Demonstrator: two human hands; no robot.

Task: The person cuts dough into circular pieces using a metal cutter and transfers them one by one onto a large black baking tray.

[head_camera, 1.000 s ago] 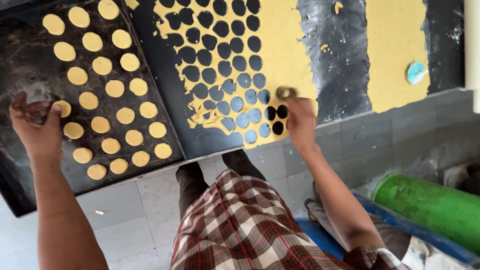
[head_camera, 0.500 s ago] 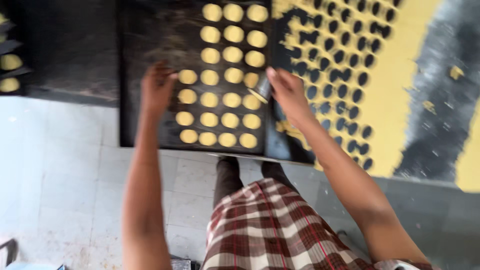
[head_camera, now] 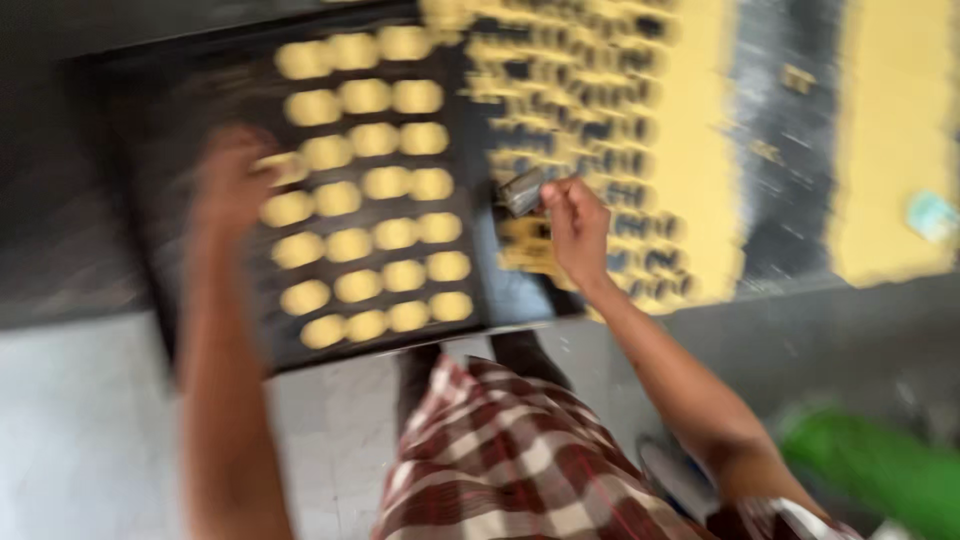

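Two bare hands over a dark tray of yellow dough rounds, everything smeared by motion.

The left hand (head_camera: 232, 178) sits at the tray's (head_camera: 130, 150) left side in the upper left of the frame, touching the dough rounds (head_camera: 370, 230); whether its fingers pinch one I cannot tell. The right hand (head_camera: 575, 225), centre frame, is closed on a small metal cutter (head_camera: 522, 190) (greyish, blurred) just right of the tray, over the yellow dough sheet (head_camera: 700, 150) full of punched holes. A green roll (head_camera: 880, 470) lies lower right.
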